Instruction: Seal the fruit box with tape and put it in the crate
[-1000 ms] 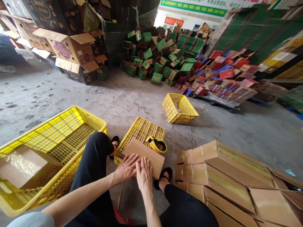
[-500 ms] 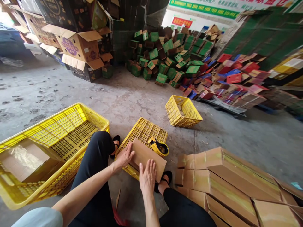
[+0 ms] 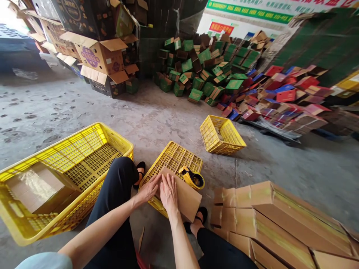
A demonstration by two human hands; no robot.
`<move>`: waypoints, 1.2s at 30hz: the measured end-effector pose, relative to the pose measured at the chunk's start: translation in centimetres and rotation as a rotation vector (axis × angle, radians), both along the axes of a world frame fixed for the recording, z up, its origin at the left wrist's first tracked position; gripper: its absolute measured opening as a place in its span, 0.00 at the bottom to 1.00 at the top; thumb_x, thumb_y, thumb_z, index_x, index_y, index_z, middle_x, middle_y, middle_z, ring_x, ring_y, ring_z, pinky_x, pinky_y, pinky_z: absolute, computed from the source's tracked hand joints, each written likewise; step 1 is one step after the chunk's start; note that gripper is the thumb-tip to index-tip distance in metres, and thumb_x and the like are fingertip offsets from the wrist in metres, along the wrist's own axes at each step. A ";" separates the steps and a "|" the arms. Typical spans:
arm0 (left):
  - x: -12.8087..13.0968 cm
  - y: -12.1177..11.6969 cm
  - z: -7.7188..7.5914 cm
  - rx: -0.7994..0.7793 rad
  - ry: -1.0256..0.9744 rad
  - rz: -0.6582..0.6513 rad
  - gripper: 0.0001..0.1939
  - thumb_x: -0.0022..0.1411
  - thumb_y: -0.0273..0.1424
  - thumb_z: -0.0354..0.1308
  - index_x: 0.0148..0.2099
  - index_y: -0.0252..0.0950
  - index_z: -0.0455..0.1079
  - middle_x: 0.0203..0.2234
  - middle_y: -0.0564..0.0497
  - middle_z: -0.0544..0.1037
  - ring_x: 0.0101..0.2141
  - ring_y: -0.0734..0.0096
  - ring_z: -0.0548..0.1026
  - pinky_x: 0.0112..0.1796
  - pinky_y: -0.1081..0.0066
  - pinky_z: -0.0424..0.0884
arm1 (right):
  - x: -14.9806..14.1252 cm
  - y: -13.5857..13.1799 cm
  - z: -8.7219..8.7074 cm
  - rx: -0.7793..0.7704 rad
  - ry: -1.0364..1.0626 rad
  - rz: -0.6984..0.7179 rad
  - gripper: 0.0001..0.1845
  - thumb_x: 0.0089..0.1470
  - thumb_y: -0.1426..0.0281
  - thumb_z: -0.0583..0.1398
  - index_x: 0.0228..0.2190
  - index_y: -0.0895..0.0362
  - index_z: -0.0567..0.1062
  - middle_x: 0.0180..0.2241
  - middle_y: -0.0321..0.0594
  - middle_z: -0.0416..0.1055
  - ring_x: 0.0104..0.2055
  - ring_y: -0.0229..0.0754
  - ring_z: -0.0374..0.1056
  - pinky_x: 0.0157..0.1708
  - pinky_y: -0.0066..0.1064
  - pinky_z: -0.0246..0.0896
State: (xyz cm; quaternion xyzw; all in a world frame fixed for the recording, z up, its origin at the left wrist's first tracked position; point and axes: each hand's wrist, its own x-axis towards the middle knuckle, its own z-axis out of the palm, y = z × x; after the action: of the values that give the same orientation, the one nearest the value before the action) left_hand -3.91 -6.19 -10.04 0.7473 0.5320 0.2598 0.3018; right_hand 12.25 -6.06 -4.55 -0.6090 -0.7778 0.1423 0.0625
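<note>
A brown cardboard box (image 3: 186, 198) rests on an upturned yellow plastic crate (image 3: 174, 156) between my feet. My left hand (image 3: 149, 189) lies along the box's left edge, fingers stretched out. On the top of the box, close beside it, my right hand (image 3: 168, 191) lies flat with its fingers extended. Just past the box's far edge, a yellow tape dispenser (image 3: 193, 178) sits on the crate. The underside of the box is hidden.
To my left stands a large yellow crate (image 3: 84, 185) with a taped cardboard box (image 3: 35, 186) inside. Folded cardboard boxes (image 3: 269, 220) are stacked at my right. A smaller yellow crate (image 3: 223, 134) stands ahead. Green boxes (image 3: 196, 74) and red boxes (image 3: 286, 95) are heaped behind.
My right hand has slid left across the box top, toward my left hand. The left hand stays at the box's left edge. The whole view has shifted slightly.
</note>
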 end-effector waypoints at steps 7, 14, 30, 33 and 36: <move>0.4 -0.3 0.6 0.032 0.067 0.027 0.33 0.76 0.31 0.41 0.79 0.38 0.46 0.73 0.46 0.58 0.71 0.63 0.61 0.67 0.62 0.65 | 0.9 0.2 0.7 0.022 -0.010 0.033 0.27 0.74 0.64 0.48 0.69 0.53 0.67 0.75 0.49 0.52 0.77 0.58 0.47 0.72 0.50 0.50; 0.3 -0.1 0.5 0.033 0.061 0.010 0.34 0.75 0.32 0.42 0.80 0.39 0.44 0.73 0.47 0.61 0.71 0.64 0.61 0.67 0.62 0.65 | -0.2 2.2 1.0 0.019 -0.036 -0.079 0.30 0.74 0.62 0.44 0.71 0.54 0.62 0.74 0.50 0.52 0.76 0.60 0.48 0.71 0.58 0.49; 0.9 0.9 -1.3 0.203 0.165 -0.055 0.31 0.74 0.33 0.41 0.75 0.28 0.56 0.74 0.35 0.54 0.75 0.51 0.47 0.70 0.49 0.55 | 7.0 -3.8 0.7 -0.005 -0.102 -0.242 0.31 0.74 0.58 0.46 0.72 0.52 0.60 0.75 0.45 0.51 0.77 0.56 0.46 0.72 0.57 0.45; 2.0 1.0 -0.9 0.238 0.269 -0.023 0.31 0.73 0.32 0.43 0.74 0.27 0.57 0.74 0.33 0.55 0.75 0.46 0.48 0.68 0.45 0.56 | 10.6 -4.6 -0.1 -0.008 -0.088 -0.353 0.33 0.74 0.55 0.43 0.72 0.55 0.60 0.75 0.49 0.49 0.77 0.59 0.46 0.71 0.56 0.49; 3.3 0.7 -0.2 0.250 0.368 0.023 0.31 0.72 0.32 0.46 0.74 0.28 0.59 0.73 0.32 0.56 0.73 0.43 0.52 0.68 0.44 0.56 | 13.0 -5.3 -1.1 -0.023 -0.061 -0.435 0.38 0.74 0.53 0.39 0.73 0.61 0.57 0.75 0.55 0.48 0.76 0.59 0.49 0.69 0.53 0.55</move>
State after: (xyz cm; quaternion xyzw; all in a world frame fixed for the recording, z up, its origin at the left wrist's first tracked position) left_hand -0.64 -5.48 -10.28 0.8075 0.5503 0.1863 0.1015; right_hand 25.25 -11.40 -5.67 -0.7670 -0.6281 0.1160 0.0613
